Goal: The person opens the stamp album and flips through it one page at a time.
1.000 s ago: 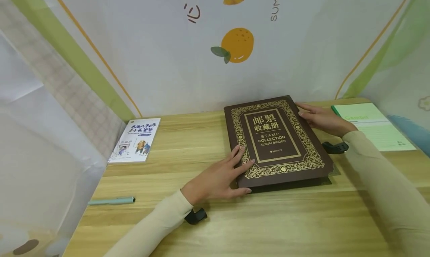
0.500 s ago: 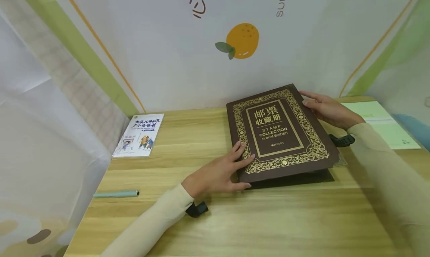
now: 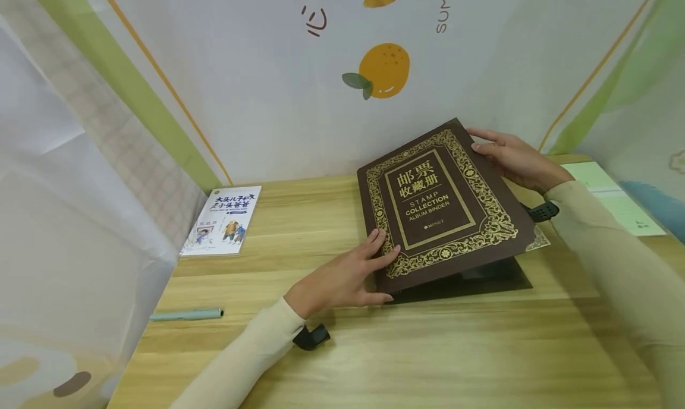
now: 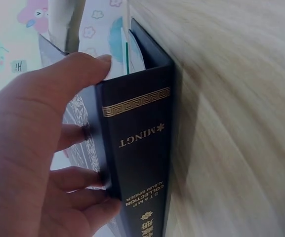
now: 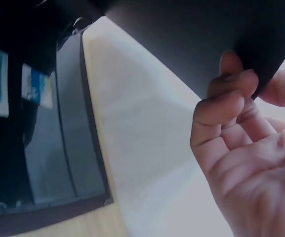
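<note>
A brown stamp album point(image 3: 434, 210) with gold ornament lies at the back of the table, its front cover tilted up from the right. My right hand point(image 3: 519, 159) pinches the cover's far right edge; in the right wrist view its fingers curl against the cover's dark underside point(image 5: 177, 44). Under it, a black page point(image 5: 38, 148) with small colourful stamps point(image 5: 36, 89) and a metal ring shows. My left hand point(image 3: 339, 278) rests on the album's left side, fingers spread over the cover. In the left wrist view the thumb lies at the end of the lettered spine point(image 4: 140, 143).
A white picture booklet point(image 3: 222, 222) lies at the table's back left, with a pale green pen point(image 3: 187, 315) nearer the front. A light green notepad point(image 3: 615, 198) lies at the right, partly behind my right arm. A printed cloth point(image 3: 267, 100) hangs behind the table.
My right hand has risen with the album's right cover edge, and the gap beneath the cover has widened. My left hand has stayed by the spine.
</note>
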Motion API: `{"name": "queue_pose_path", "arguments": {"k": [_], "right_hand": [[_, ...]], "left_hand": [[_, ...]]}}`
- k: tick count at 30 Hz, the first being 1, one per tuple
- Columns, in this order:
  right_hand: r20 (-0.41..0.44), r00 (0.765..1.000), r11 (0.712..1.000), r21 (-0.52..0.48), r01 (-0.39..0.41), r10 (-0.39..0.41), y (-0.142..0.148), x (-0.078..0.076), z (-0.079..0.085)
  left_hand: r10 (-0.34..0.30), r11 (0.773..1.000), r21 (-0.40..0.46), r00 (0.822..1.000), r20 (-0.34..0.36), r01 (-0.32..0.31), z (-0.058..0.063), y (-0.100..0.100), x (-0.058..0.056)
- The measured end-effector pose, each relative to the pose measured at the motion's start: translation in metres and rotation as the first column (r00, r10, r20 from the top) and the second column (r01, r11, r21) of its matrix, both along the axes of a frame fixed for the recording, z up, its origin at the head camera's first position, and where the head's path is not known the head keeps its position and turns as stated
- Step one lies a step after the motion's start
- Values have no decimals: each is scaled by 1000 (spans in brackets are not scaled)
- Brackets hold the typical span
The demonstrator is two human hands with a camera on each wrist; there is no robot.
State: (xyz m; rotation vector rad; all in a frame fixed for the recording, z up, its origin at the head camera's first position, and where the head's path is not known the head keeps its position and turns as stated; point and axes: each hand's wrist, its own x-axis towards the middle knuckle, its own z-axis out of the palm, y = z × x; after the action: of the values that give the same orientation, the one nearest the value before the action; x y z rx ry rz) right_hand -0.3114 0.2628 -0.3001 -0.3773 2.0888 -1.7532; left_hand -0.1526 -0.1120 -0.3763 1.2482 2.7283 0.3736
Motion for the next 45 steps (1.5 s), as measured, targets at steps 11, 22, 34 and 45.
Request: {"name": "queue_pose_path", "arguments": {"k": [11, 22, 34, 45], "right_hand": [[-34, 999, 999, -29, 29, -30, -44, 3, 38], [53, 987, 907, -405, -117, 151, -106, 1, 53], [-44, 966, 906, -338, -254, 254, -181, 9, 74], [-69, 928, 908, -193, -373, 367, -217, 33, 79]], "left_hand": [[57, 998, 5, 998, 31, -57, 9, -7, 8], [167, 952, 220, 965, 203, -211, 20, -12, 8], [418, 679, 531, 862, 287, -506, 139, 10, -13], [482, 596, 449, 743, 464, -666, 186, -8, -19]]}}
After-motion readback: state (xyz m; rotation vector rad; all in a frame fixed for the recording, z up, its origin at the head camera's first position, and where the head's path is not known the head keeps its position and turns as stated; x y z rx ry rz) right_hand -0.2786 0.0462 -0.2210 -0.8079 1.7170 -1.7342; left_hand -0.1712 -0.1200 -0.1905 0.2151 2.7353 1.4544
